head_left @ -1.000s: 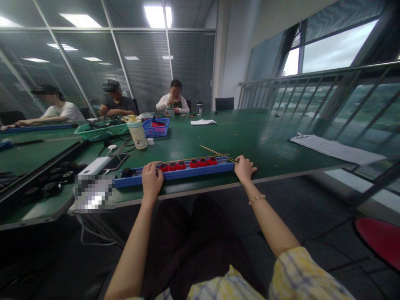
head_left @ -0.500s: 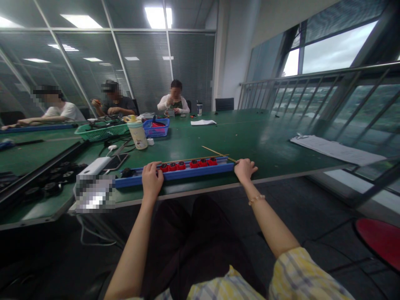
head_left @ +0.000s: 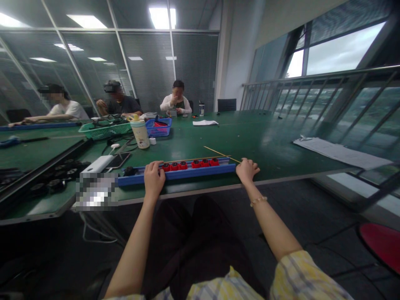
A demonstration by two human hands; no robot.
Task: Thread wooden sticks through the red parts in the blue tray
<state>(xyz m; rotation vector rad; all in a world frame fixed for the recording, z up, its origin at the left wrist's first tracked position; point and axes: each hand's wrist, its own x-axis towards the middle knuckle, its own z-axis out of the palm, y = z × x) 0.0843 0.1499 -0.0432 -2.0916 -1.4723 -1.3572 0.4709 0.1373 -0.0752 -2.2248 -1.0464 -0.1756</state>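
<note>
A long blue channel rail (head_left: pixel 200 171) lies along the table's front edge, with several red blocks with black tops (head_left: pixel 204 162) seated in it in two groups. My left hand (head_left: pixel 154 177) is closed over the rail left of the red blocks, fingers over its far side. A black part (head_left: pixel 129 171) sits in the rail's left end. Just off the right end, my right hand (head_left: pixel 247 171) is closed in a pinch on the near end of a thin yellow stick (head_left: pixel 218 153), which slants away to the left. A second thin stick (head_left: pixel 187 159) runs along the rail's far side.
A cup (head_left: pixel 139 132), a green basket (head_left: pixel 106 130) and a blue basket (head_left: pixel 160 128) stand beyond the rail. A phone (head_left: pixel 118 160), a white box (head_left: pixel 97 163) and black round parts (head_left: pixel 58 183) are at left. Papers (head_left: pixel 337 152) lie at right. Several people sit across the table.
The whole view has shifted slightly. My hands, the rail and the sticks keep nearly the same places relative to one another.
</note>
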